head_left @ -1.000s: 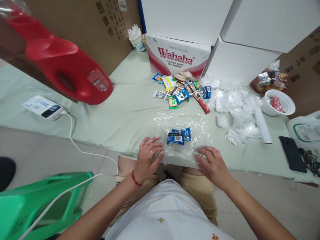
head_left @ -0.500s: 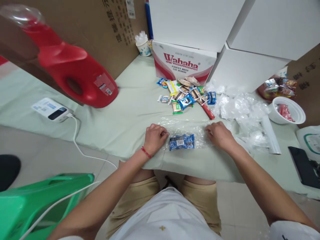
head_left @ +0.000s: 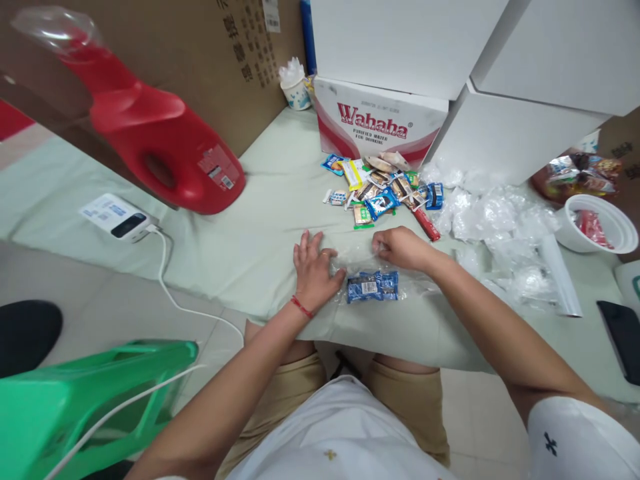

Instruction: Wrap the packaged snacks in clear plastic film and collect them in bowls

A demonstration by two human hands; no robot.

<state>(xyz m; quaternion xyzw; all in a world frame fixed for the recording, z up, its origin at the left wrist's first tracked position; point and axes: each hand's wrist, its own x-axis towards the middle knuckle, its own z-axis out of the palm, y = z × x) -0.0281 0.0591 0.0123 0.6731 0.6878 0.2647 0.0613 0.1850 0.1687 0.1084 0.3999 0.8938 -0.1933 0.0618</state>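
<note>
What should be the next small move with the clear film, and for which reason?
Probably, the right hand should smooth the clear film just beyond the blue packets. The film looks wrinkled there, and this hand is curled near its far edge. The left hand, spread at the film's left side, might steady it.

Storeroom-like, with stacked white boxes (head_left: 400, 43)

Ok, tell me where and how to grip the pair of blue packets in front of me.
Probably grip the blue packets at their two outer short ends, coming from left and right: they lie flat and overlapping in a row, so holding both ends should keep them together.
</note>
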